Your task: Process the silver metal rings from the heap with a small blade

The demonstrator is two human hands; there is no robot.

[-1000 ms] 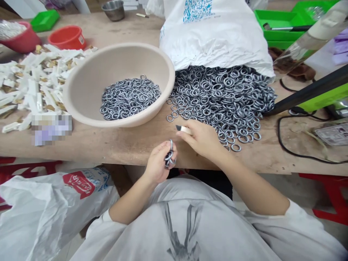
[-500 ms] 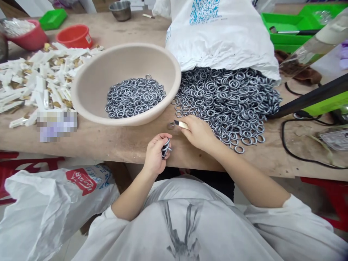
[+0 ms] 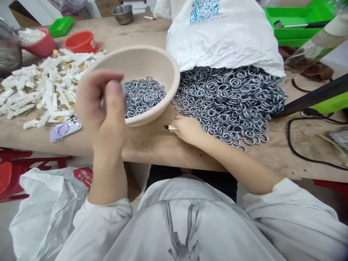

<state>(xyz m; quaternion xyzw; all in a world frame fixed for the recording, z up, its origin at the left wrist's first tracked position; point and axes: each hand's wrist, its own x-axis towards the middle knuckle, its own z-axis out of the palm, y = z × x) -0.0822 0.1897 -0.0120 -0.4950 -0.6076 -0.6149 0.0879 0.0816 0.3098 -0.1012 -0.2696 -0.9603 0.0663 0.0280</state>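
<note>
Left hand (image 3: 104, 108) newly raised by the bowl (image 3: 152, 59), fingers curled round blurred rings (image 3: 103, 103); right hand (image 3: 189, 128) clenched round dark-tipped tool (image 3: 173, 127)

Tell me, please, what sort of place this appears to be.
Probably a small workshop: a big heap of grey rings lies on the worktop at the edge of a white sack, more fill part of a beige basin, and green trays stand behind.

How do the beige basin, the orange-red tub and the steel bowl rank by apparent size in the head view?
1. Beige basin, partly behind the left hand
2. Orange-red tub
3. Steel bowl
</note>
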